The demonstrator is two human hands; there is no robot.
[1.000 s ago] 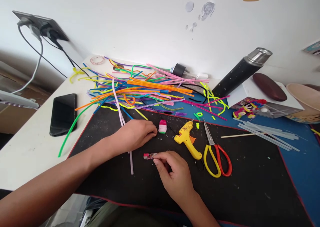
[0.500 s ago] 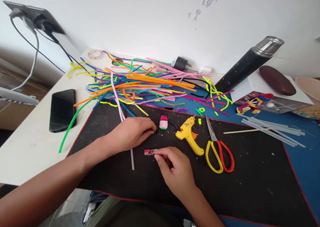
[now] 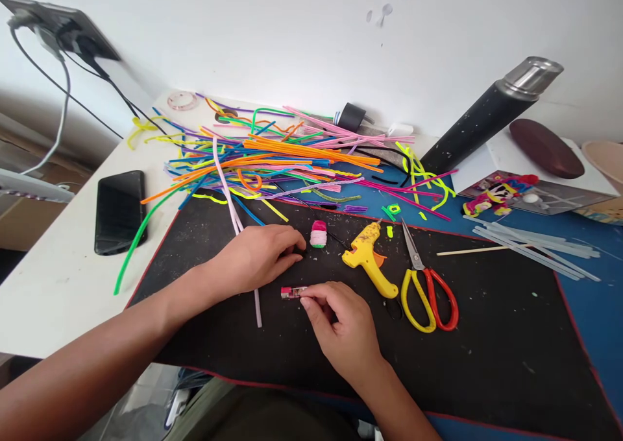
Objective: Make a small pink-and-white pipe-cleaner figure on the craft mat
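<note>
My right hand (image 3: 343, 324) rests on the black mat (image 3: 467, 376), thumb and forefinger closed on a small pink lighter (image 3: 291, 292) that lies sideways. To its upper left, my left hand (image 3: 265, 253) rests with curled fingers and its thumb near the forefinger; anything dark between the tips cannot be made out. Pale lilac pipe cleaners (image 3: 224, 180) run beneath the left hand, one end (image 3: 258, 311) showing below it. Just right of its fingertips stands a small wound piece (image 3: 318, 235) in pink, white and green. A yellow glue gun (image 3: 368, 259) lies beyond my right hand.
Scissors (image 3: 421, 285) with yellow and red handles lie right of the glue gun. Many pipe cleaners (image 3: 292, 152) spread along the back. Glue sticks (image 3: 535, 246), a small figure (image 3: 496, 198) and a black flask (image 3: 479, 126) are at right, a phone (image 3: 120, 212) at left.
The view has shifted slightly, so the background sits a little differently. Both hands and the lighter keep nearly the same place on the mat.
</note>
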